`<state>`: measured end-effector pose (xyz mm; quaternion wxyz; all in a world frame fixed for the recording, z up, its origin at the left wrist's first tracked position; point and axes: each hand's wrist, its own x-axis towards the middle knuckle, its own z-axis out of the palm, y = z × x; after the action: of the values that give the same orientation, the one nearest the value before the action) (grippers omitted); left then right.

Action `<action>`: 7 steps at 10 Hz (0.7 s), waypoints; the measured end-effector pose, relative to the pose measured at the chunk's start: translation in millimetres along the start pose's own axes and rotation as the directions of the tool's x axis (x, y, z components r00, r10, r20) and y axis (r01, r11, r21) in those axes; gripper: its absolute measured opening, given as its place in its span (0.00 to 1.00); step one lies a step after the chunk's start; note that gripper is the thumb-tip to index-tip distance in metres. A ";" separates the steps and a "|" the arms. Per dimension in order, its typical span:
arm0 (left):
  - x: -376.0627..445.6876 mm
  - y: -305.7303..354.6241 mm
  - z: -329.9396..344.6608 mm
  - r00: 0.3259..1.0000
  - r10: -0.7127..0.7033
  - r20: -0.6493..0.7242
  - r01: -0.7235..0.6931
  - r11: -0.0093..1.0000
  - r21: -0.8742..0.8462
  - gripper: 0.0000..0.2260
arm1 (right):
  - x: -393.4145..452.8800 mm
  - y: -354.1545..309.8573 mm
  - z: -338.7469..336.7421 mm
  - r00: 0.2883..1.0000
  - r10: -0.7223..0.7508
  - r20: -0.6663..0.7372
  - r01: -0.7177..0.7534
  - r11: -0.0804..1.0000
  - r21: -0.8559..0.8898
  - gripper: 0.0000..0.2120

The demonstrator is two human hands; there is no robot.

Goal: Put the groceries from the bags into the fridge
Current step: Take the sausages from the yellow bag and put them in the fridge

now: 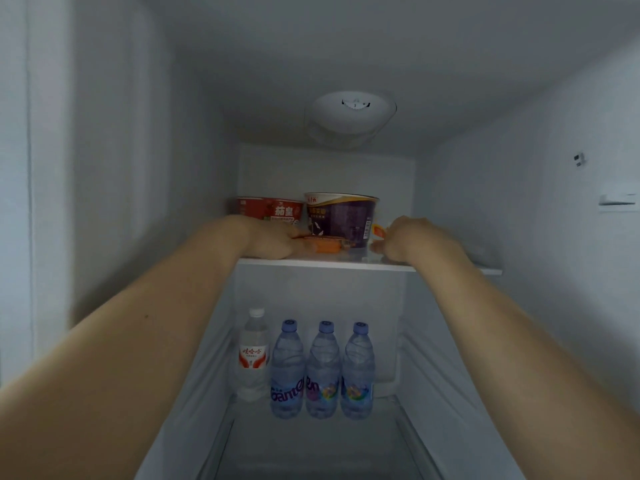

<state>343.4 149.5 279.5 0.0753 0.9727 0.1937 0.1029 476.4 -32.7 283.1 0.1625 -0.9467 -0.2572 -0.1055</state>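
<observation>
The white fridge interior (519, 168) fills the view, both bare arms reaching in to its upper glass shelf (346, 264). On the lower level four clear plastic water bottles stand upright in a row: one white-capped with a red label (254, 355) at left, three blue-capped ones (323, 370) just beside it. At the back of the upper shelf sit a red instant-noodle bowl (273, 209) and, touching it on the right, a taller purple noodle bowl (341, 218).

The task's thing, a flat orange packet (323, 245), lies on the shelf in front of the purple bowl, its long axis running left to right, between the two hands. The left hand (273, 242) rests at its left end, fingers curled; whether they grip the packet I cannot tell. The right hand (403, 239) is curled near a small orange-and-white wrapper (378, 233) beside the purple bowl, seemingly pinching it.

The left hand is nearer the packet. The bowls close off the space behind, so pushing it deeper looks blocked.
</observation>
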 end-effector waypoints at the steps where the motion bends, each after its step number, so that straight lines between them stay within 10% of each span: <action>1: -36.2 26.1 -4.5 1.000 -0.020 0.000 0.020 1.000 -0.009 0.24 | 14.8 2.5 1.0 0.996 -0.037 0.083 0.040 0.998 -0.042 0.36; 2: -29.6 22.4 -4.3 0.999 0.033 -0.036 -0.034 0.999 -0.042 0.24 | -0.8 5.3 -12.8 0.998 -0.062 0.009 0.062 0.998 0.004 0.24; 7: -24.1 21.9 1.0 0.990 0.114 -0.082 -0.126 0.979 -0.160 0.19 | 31.4 28.8 -10.6 0.999 0.007 -0.032 0.001 0.975 0.224 0.47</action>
<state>329.8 119.9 278.5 0.1419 0.9688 0.1280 0.1579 516.7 -45.7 294.6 0.2726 -0.9209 -0.2634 -0.0909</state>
